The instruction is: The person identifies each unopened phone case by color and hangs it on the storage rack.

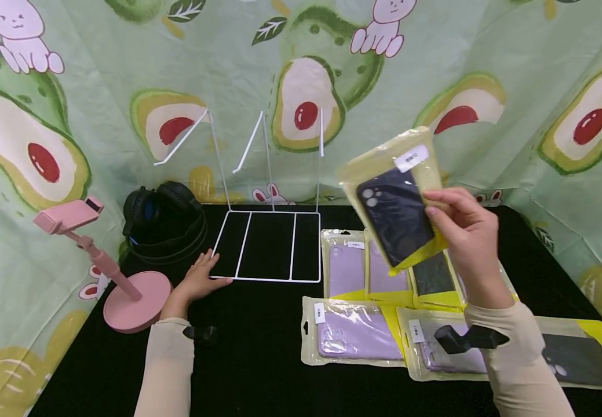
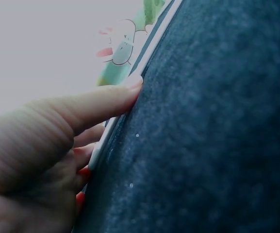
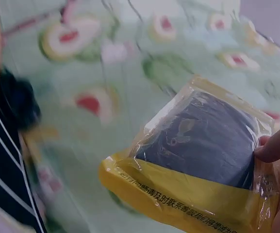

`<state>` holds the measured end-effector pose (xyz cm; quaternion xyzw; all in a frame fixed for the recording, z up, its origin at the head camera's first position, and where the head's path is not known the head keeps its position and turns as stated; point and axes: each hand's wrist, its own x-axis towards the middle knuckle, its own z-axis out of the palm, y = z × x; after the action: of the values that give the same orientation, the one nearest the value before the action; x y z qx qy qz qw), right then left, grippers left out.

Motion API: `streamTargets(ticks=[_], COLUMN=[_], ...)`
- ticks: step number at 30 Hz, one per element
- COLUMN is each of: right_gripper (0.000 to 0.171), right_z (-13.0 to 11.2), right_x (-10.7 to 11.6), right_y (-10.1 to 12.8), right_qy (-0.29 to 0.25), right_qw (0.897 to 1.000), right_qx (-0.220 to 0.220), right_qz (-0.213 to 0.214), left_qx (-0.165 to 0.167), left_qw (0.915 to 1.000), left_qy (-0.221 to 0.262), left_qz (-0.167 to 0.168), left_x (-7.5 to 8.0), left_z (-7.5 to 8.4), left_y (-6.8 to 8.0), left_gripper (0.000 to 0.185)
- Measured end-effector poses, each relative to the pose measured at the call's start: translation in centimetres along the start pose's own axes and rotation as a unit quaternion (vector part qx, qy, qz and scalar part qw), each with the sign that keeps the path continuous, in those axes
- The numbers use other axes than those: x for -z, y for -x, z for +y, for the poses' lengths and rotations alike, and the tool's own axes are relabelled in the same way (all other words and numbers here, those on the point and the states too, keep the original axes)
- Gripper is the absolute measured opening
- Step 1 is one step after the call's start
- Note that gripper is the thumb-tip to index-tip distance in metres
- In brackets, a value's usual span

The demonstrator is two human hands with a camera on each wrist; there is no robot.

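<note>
My right hand (image 1: 470, 237) pinches a dark phone case in a clear pouch with a yellow band (image 1: 396, 217) by its side edge. It holds the pouch tilted in the air, right of a white wire rack (image 1: 266, 279). In the right wrist view, the thumb lies on the pouch (image 3: 198, 141) near its edge. Over at the rack's front left corner rests my left hand (image 1: 196, 279), fingers spread. The left wrist view has its thumb touching the white wire (image 2: 152, 51). Below the raised pouch lie several packaged phone cases (image 1: 355, 336), purple and dark.
Black headphones (image 1: 162, 220) sit at the back left. In front of them stands a pink phone stand (image 1: 136, 301) with a round base. The rack's upright prongs (image 1: 248, 142) rise before an avocado-print curtain (image 1: 436, 52). Black cloth (image 1: 259, 359) covers the table.
</note>
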<state>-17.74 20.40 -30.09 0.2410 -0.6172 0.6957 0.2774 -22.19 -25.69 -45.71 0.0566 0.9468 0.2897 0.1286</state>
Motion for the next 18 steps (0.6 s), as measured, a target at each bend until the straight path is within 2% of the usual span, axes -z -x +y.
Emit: streamTargets(ticks=[5,8,13,18], right_gripper=[0.021,0.021,0.021,0.021], right_z=[0.8,1.4,2.4,3.4], right_x=[-5.4,-8.2,-11.8,-14.0], right_y=[-0.2,-0.6,-1.4,-1.9], right_qy=[0.035,0.056,0.059,0.068], right_qw=[0.994,0.987,0.981,0.976], right_qx=[-0.01,-0.022,-0.044,-0.063], right_qz=[-0.103,-0.147,-0.18,-0.198], left_qx=[-0.004,-0.002,-0.01,-0.016], left_qw=[0.9999,0.9999,0.9999,0.9999], left_qy=[-0.008,-0.008,-0.003,-0.002], left_qz=[-0.009,-0.011,-0.006,-0.003], left_x=[-0.1,-0.2,-0.1,-0.2], left_z=[0.0,-0.1,-0.2,-0.4], left_y=[0.3,0.3,0.1,0.0], left_gripper=[0.081,0.081,0.081,0.08])
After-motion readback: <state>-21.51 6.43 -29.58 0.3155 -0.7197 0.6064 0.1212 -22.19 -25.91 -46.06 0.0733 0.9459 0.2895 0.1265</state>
